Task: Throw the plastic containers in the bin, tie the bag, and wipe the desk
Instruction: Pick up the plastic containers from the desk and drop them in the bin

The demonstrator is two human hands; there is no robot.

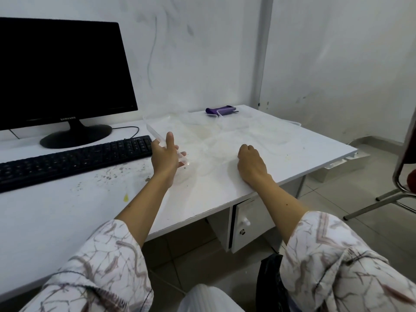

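Black monitor (60,70): stood at the table's (67,212) far left, keyboard (74,159) before it.
Left hand (165,157): gripped the near edge of a clear container (177,131), thumb up.
Right hand (251,163): curled loosely on clear plastic; grip unclear.
Purple pouch (220,110): lay by the wall.

Clear, thin, glossy plastic for the containers (180,129) spread just right of the keyboard (74,159), one edge pinched by the left hand (165,157). Matt black plastic on that keyboard. Smooth white laminate, stained and speckled, on the desk (67,210) beneath it. Dark glossy screen on the monitor (60,70) behind the keyboard. Printed cloth on the sleeves (108,266). Shiny metal on the chair frame (400,176), well right.
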